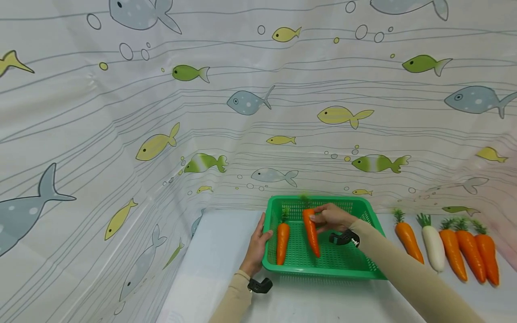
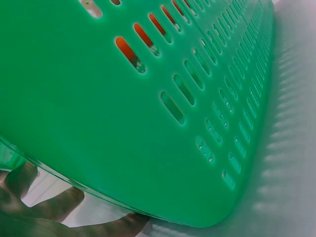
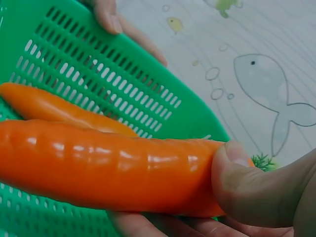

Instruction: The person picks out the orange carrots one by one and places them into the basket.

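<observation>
A green plastic basket [image 1: 315, 269] with slotted walls stands on the table. My right hand [image 1: 333, 218] grips an orange carrot [image 1: 311, 233] near its leafy top, above the basket floor. In the right wrist view the thumb presses on top of this carrot [image 3: 108, 168] and the fingers curl beneath. My left hand [image 1: 255, 246] holds the basket's left rim, thumb over the edge and fingers along the outer wall. A second carrot [image 1: 282, 242] lies inside at the left, leaves toward the back. Its orange shows through the slots of the basket [image 2: 74, 123] in the left wrist view.
Right of the basket, a carrot [image 1: 409, 235], a white radish [image 1: 433, 247] and several more carrots [image 1: 470, 251] lie in a row on the white table [image 1: 218, 251]. A fish-printed sheet [image 1: 242, 148] rises behind and at the left.
</observation>
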`<state>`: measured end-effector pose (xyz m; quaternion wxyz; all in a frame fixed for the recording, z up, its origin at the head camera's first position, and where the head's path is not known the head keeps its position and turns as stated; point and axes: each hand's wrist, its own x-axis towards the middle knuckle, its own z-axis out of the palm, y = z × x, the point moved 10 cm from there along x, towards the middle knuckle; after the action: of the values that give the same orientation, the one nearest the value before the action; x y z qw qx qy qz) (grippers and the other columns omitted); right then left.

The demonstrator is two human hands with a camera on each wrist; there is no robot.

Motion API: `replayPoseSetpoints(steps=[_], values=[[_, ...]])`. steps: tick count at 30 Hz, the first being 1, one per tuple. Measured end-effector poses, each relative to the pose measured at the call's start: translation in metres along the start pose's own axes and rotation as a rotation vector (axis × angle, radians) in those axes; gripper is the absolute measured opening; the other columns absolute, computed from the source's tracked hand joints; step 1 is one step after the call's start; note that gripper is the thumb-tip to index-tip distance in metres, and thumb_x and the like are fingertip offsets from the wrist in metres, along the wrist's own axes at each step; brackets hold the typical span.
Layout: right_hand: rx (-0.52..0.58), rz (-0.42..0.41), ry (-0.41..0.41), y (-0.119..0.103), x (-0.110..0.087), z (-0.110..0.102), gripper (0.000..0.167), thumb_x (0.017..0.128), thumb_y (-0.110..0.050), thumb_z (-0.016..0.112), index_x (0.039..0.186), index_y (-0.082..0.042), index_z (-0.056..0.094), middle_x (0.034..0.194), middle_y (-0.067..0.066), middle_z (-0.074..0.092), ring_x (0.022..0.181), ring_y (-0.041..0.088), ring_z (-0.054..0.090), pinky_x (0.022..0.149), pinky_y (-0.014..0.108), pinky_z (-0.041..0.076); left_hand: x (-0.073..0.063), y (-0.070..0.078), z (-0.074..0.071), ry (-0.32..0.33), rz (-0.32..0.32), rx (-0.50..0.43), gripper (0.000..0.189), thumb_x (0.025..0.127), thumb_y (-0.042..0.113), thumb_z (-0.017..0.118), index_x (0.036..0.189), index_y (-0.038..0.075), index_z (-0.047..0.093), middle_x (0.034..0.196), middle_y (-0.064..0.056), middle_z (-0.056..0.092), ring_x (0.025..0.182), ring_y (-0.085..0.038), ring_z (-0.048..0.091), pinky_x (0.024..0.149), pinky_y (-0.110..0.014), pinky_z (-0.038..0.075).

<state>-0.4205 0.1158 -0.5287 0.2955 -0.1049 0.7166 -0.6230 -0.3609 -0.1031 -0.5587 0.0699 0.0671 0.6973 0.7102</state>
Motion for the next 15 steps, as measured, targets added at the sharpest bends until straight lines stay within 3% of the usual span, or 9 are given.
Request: replayPoseSetpoints(steps=[5,10,15], values=[[0.016,-0.001,-0.032,0.008,0.01,0.012,0.061,0.108,-0.005,0.056,0.155,0.022,0.028,0.13,0.032,0.066,0.103,0.025,0.075,0.091,0.051,0.064,0.001,-0.001,-0.001,-0.002,-0.004,-0.018,0.069,0.113,0.021,0.04,0.173,0.032,0.007,0.181,0.001,0.004,0.166,-0.033,0.004,0.13,-0.064,0.011],[0.032,-0.005,-0.083,0.013,0.017,0.024,0.059,0.109,-0.005,0.053,0.156,0.021,0.028,0.133,0.032,0.065,0.107,0.026,0.074,0.094,0.053,0.062,0.0,-0.003,0.0,-0.008,-0.011,-0.026,0.069,0.114,0.021,0.04,0.173,0.029,0.006,0.181,0.001,0.004,0.166,-0.033,0.004,0.13,-0.064,0.011],[0.031,-0.003,-0.103,0.015,0.022,0.033,0.06,0.11,-0.004,0.05,0.156,0.023,0.023,0.139,0.038,0.059,0.114,0.031,0.072,0.097,0.056,0.06,0.001,-0.003,-0.001,-0.008,-0.008,-0.025,0.068,0.114,0.02,0.04,0.173,0.03,0.007,0.181,0.001,0.004,0.166,-0.033,0.003,0.131,-0.064,0.01]])
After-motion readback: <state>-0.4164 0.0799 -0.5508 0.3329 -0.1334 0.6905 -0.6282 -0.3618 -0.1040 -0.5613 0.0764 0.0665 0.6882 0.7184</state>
